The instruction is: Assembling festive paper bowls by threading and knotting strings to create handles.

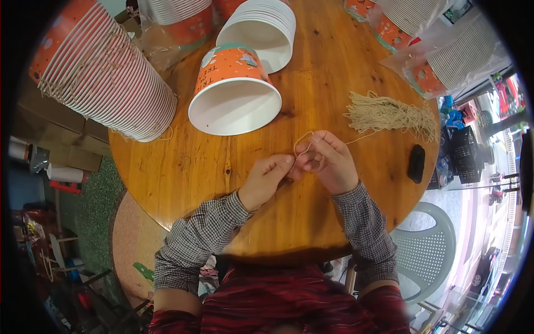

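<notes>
Over the middle of the round wooden table, my left hand point(268, 177) pinches a thin tan string point(296, 146) between thumb and fingers. My right hand point(332, 160) grips the same string close by, where it bends into a small loop above the fingertips. One strand trails right toward a bundle of tan strings point(389, 114) lying on the table. Just beyond my hands, an orange paper bucket point(236, 106) lies on its side with its white inside facing me. The ends of the string inside my fingers are hidden.
A tall leaning stack of nested buckets point(111, 78) with strings stands at left. White nested buckets point(272, 33) lie behind the single one. Plastic-wrapped bucket stacks point(445, 61) sit at far right. A black object point(415, 163) rests near the right edge; a grey chair point(425, 250) stands beyond.
</notes>
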`<action>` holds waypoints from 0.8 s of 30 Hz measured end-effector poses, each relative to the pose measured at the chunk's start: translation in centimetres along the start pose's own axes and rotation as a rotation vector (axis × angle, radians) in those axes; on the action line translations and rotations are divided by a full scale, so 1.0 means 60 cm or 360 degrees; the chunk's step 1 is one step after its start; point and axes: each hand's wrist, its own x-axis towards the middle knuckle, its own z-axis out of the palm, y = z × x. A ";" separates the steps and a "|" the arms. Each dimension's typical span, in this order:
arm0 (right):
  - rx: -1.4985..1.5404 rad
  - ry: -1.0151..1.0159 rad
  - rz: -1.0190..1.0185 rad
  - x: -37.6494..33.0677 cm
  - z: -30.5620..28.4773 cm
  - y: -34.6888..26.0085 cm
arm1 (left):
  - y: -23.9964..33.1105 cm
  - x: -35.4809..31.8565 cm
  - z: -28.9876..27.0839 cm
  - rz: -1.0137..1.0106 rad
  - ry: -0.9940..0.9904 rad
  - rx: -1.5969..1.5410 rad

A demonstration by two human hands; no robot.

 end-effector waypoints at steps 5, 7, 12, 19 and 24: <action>-0.0188 0.0130 0.0043 0.003 -0.002 -0.005 | -0.005 0.003 -0.026 -0.0074 0.0058 0.0141; -0.0843 0.0401 -0.0331 0.004 0.002 0.004 | 0.002 0.006 -0.031 0.0037 0.0134 0.0508; -0.1140 0.0031 -0.0184 -0.016 0.039 0.025 | 0.019 -0.006 -0.023 0.0411 0.0081 0.1236; -0.1070 0.0008 0.0050 -0.009 0.033 0.035 | 0.035 0.001 -0.033 0.0518 0.0141 0.1413; -0.1249 0.0150 -0.0414 -0.015 0.037 0.029 | 0.026 0.002 -0.041 0.0313 0.0281 0.0615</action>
